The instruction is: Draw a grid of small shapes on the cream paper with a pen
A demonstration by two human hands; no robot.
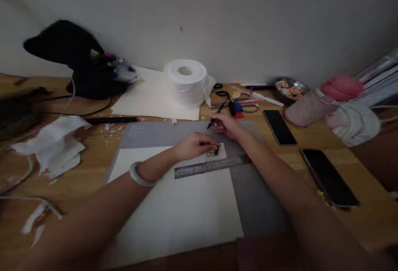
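Note:
A large white sheet [180, 209] lies on a grey mat [258, 188], with a small dark grid drawn near its top right corner. My left hand [194, 146], a bracelet at its wrist, is over the sheet by the grid, its fingers pinched on a small dark object [217, 151], perhaps a pen cap. Just beyond it, my right hand [224, 124] holds a black pen [220, 108], its tip pointing down and left above the mat. Below the grid a metal ruler [207, 167] lies across the sheet and the mat.
Behind the mat stand a white tissue roll [185, 82] and scissors [250, 107] among pens. Two phones [280, 127], a metal bowl [290, 89] and a pink-topped bottle [311, 107] are at the right. Crumpled tissue [57, 144] and a black object [83, 68] are at the left.

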